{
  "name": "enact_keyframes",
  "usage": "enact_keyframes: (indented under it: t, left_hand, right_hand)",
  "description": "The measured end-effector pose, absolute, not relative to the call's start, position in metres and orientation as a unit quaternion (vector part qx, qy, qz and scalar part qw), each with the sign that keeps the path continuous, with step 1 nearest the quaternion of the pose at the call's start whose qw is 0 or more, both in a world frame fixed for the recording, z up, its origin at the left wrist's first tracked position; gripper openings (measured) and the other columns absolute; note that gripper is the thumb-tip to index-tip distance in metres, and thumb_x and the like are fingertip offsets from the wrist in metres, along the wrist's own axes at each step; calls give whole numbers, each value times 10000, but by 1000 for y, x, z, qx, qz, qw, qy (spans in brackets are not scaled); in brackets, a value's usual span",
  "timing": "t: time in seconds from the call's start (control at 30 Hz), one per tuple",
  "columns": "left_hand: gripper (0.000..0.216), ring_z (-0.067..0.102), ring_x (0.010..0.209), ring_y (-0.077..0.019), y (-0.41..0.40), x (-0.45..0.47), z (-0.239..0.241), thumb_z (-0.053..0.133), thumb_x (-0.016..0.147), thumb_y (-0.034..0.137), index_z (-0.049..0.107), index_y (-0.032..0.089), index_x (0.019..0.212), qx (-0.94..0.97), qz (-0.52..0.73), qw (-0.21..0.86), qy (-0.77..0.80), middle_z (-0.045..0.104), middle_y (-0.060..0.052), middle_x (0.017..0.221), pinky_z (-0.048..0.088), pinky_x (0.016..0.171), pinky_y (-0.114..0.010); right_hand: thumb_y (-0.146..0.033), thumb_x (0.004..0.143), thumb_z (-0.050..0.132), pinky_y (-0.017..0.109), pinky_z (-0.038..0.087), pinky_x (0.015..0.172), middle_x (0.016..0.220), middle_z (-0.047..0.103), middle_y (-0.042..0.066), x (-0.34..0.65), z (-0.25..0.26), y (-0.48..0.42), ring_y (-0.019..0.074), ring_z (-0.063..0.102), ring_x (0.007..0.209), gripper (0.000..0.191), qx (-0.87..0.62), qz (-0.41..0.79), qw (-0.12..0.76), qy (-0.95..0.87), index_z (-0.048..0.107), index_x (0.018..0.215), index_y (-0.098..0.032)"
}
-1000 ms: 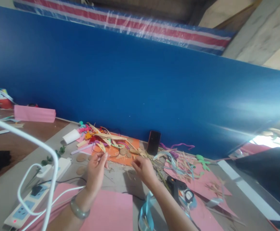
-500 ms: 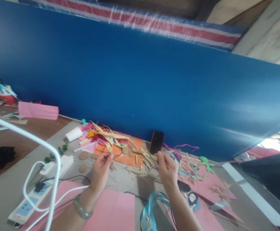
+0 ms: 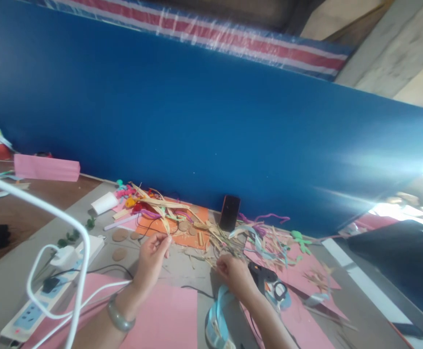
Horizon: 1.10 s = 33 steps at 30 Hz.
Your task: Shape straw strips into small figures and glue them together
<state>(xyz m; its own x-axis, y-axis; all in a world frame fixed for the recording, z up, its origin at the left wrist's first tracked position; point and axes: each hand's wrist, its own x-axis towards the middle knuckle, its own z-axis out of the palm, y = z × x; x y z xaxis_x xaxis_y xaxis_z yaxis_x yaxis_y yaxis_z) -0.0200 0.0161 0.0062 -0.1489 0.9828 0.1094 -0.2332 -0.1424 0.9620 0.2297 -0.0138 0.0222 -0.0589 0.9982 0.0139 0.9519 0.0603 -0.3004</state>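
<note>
Tabletop [image 3: 178,269] littered, partition [image 3: 211,111] blue; left fingers [image 3: 161,237] pinch pale strip [image 3: 166,225], right fingers [image 3: 224,264] curled closed.

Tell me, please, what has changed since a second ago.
The right hand swung rightward, away from the left hand, then drew back toward the person; whether it took or released anything is unclear. The left hand's fingers stay pinched near the orange sheet, and the phone still stands by the blue panel.

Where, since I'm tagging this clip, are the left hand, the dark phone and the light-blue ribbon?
Left hand [image 3: 152,256]: head view, middle of the hand.
Dark phone [image 3: 229,213]: head view, middle of its dark face.
Light-blue ribbon [image 3: 216,315]: head view, left side of its loop.
</note>
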Motion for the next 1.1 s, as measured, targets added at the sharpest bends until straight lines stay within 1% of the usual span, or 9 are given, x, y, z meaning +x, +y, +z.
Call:
enact_keyframes:
  t: [0.13, 0.27, 0.4, 0.5, 0.73, 0.83, 0.93, 1.0, 1.1]
  left_hand:
    - [237, 460, 474, -100, 17, -18, 2, 653, 777, 388, 596, 161, 738, 426, 625, 495, 428, 501, 58, 494, 380, 519, -217]
    - [243, 461, 478, -98, 17, -17, 0, 658, 767, 395, 606, 159, 749, 426, 622, 497, 430, 559, 37, 549, 376, 519, -219]
    - [238, 457, 464, -98, 16, -16, 0, 669, 751, 394, 600, 170, 712, 431, 617, 501, 427, 521, 55, 505, 377, 515, -214]
    - [241, 456, 446, -94, 15, -15, 1, 687, 727, 391, 599, 170, 686, 436, 608, 508, 427, 506, 63, 477, 377, 495, -207]
    - [245, 459, 453, -88, 12, -13, 2, 692, 727, 391, 618, 158, 700, 438, 584, 540, 419, 538, 51, 505, 378, 486, -202]
    - [247, 458, 456, -92, 9, -11, 5, 684, 734, 397, 620, 162, 694, 438, 561, 572, 407, 537, 47, 504, 382, 500, -210]
    - [236, 482, 491, -105, 5, -9, 9, 680, 743, 390, 630, 167, 681, 453, 525, 609, 385, 552, 32, 509, 388, 534, -219]
    - [218, 512, 541, -115, 1, -8, 11, 693, 736, 372, 644, 170, 671, 466, 507, 625, 367, 603, 8, 566, 395, 561, -221]
    - [173, 566, 641, -137, -4, -6, 16, 717, 717, 341, 686, 171, 709, 466, 497, 642, 351, 686, -35, 728, 417, 610, -230]
  right_hand:
    - [-91, 739, 516, 292, 336, 648, 678, 669, 61, 226, 15, -11, 197, 595, 652, 184, -692, 80, 75, -714, 646, 636, -170]
    - [-76, 732, 519, 295, 332, 655, 709, 679, 70, 222, 9, -6, 210, 608, 681, 189, -697, 80, 68, -710, 643, 635, -181]
    - [-33, 691, 511, 288, 321, 635, 645, 647, 54, 223, 10, -5, 195, 582, 647, 206, -698, 103, 92, -703, 601, 575, -179]
    - [-52, 687, 513, 268, 315, 602, 578, 605, 13, 228, 15, -7, 164, 541, 596, 186, -693, 143, 133, -694, 584, 577, -185]
    - [-188, 662, 523, 245, 353, 536, 574, 592, -12, 232, 20, -11, 134, 497, 532, 41, -646, 314, 276, -639, 550, 631, -186]
    - [-293, 697, 510, 236, 373, 491, 637, 633, 9, 225, 20, -12, 113, 483, 486, 112, -609, 408, 329, -596, 527, 664, -187]
    - [-373, 723, 550, 215, 328, 447, 619, 600, -5, 213, 24, -16, 81, 420, 441, 198, -574, 475, 377, -551, 496, 665, -191]
    - [-398, 710, 630, 203, 278, 440, 585, 556, -31, 204, 28, -20, 64, 370, 428, 254, -522, 554, 419, -495, 490, 659, -192]
    - [-355, 682, 730, 204, 233, 456, 576, 543, -50, 188, 32, -24, 42, 299, 416, 276, -427, 667, 456, -406, 513, 668, -186]
